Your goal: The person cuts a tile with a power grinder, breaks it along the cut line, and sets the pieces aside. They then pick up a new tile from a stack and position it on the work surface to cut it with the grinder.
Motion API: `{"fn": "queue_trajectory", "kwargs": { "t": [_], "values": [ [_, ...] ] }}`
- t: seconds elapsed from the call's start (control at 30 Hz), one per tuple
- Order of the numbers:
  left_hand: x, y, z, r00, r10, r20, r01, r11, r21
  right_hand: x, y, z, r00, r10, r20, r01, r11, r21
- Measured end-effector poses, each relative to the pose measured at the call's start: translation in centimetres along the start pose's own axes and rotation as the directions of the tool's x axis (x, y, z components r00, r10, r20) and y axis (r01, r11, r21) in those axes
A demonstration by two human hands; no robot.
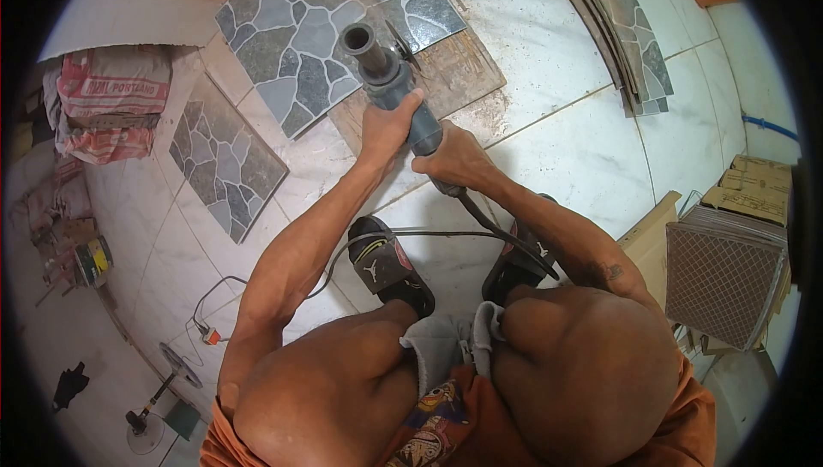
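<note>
An angle grinder [411, 116] is held out in front of me in both hands. My left hand [387, 128] wraps round the body near its head. Further back, toward the cord, my right hand [459, 157] grips the rear of the body. A dark tube with a hollow end [364, 45] sticks up from the grinder's head. The thin cutting disc [400, 41] stands edge-on beside it, over a grey stone-patterned tile [309, 34]. That tile lies partly on a brown board or tile [467, 73]. The black power cord [480, 214] runs back between my feet.
Another stone-patterned tile [225, 163] lies to the left. Cement bags [116, 94] sit at the far left, with a fan [176, 368] below. More tiles [630, 56] are stacked at the upper right. Boxed tiles [729, 274] stand right. An orange plug [210, 337] rests on the floor.
</note>
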State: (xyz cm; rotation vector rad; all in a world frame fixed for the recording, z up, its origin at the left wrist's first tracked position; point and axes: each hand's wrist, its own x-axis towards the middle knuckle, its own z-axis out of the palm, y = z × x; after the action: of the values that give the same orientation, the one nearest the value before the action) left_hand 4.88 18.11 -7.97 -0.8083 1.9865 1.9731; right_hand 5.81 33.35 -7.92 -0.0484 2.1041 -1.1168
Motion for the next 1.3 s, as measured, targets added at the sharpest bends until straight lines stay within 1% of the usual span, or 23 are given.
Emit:
{"fn": "queue_trajectory", "kwargs": {
  "t": [0.07,0.13,0.23,0.33,0.43,0.53,0.57,0.6,0.63,0.73,0.83,0.87,0.93,0.97,1.07,1.17,1.27,1.3],
  "values": [
    [-0.1,-0.1,0.1,1.0,0.025,-0.015,-0.026,1.0,-0.018,-0.1,-0.1,-0.1,1.0,-0.003,0.017,0.003,1.0,0.003],
    [-0.1,-0.2,0.2,1.0,0.017,-0.019,-0.018,1.0,-0.02,-0.1,0.2,-0.1,0.999,-0.023,0.032,0.023,1.0,0.012],
    [-0.6,0.0,0.4,1.0,0.016,-0.02,-0.017,0.999,-0.031,-0.4,0.1,-0.2,0.999,-0.013,0.032,0.012,1.0,0.018],
    [-1.4,-0.4,0.6,0.999,0.032,-0.038,-0.033,0.999,-0.026,-1.4,0.5,0.4,0.994,-0.1,-0.038,0.102,0.994,0.043],
    [-1.9,0.3,0.2,0.998,0.044,-0.053,-0.044,0.999,0.0,-2.2,-0.7,0.1,1.0,-0.01,0.006,0.01,0.999,0.045],
    [-2.5,3.1,-1.6,0.996,0.018,-0.088,-0.015,0.999,0.028,-2.6,-4.1,-0.9,0.995,-0.095,0.019,0.093,0.994,0.056],
    [-2.5,4.4,-2.3,0.995,0.016,-0.103,-0.012,0.999,0.037,-2.3,-5.2,-1.0,0.994,-0.112,0.01,0.111,0.993,0.024],
    [-2.4,5.4,-3.0,0.988,0.106,-0.114,-0.104,0.994,0.024,-1.8,-6.4,-1.1,0.991,-0.132,-0.003,0.132,0.991,-0.01],
    [-2.3,6.3,-3.6,0.983,0.135,-0.123,-0.132,0.991,0.034,-1.3,-7.3,-1.1,0.989,-0.15,-0.014,0.149,0.988,-0.044],
    [-1.0,8.5,-5.3,0.967,0.214,-0.139,-0.211,0.977,0.038,1.7,-9.9,-1.5,0.958,-0.273,0.082,0.276,0.961,-0.021],
    [-0.7,12.0,-5.6,0.951,0.271,-0.149,-0.275,0.961,-0.009,1.9,-14.1,-3.1,0.952,-0.3,0.053,0.302,0.953,-0.029],
    [0.0,12.7,-6.0,0.943,0.288,-0.164,-0.299,0.953,-0.046,2.1,-15.3,-3.7,0.946,-0.323,0.02,0.324,0.944,-0.063],
    [1.7,14.2,-6.8,0.938,0.286,-0.198,-0.3,0.953,-0.047,2.8,-17.4,-4.4,0.93,-0.365,-0.047,0.357,0.925,-0.128],
    [2.7,14.9,-7.1,0.935,0.283,-0.214,-0.3,0.953,-0.05,4.1,-18.0,-4.6,0.926,-0.377,-0.036,0.369,0.92,-0.127],
    [6.4,16.8,-7.6,0.904,0.328,-0.273,-0.36,0.93,-0.072,8.2,-19.9,-5.4,0.92,-0.392,-0.02,0.387,0.913,-0.128],
    [10.4,18.7,-8.3,0.884,0.377,-0.274,-0.401,0.915,-0.034,11.3,-22.0,-6.5,0.925,-0.376,-0.053,0.366,0.92,-0.142],
    [14.3,20.4,-9.0,0.867,0.415,-0.277,-0.405,0.909,0.094,14.8,-23.5,-6.7,0.931,-0.341,-0.132,0.318,0.933,-0.166],
    [15.7,20.8,-9.3,0.874,0.415,-0.253,-0.409,0.909,0.076,16.2,-24.0,-6.6,0.929,-0.333,-0.163,0.304,0.935,-0.183]
  ]
}}
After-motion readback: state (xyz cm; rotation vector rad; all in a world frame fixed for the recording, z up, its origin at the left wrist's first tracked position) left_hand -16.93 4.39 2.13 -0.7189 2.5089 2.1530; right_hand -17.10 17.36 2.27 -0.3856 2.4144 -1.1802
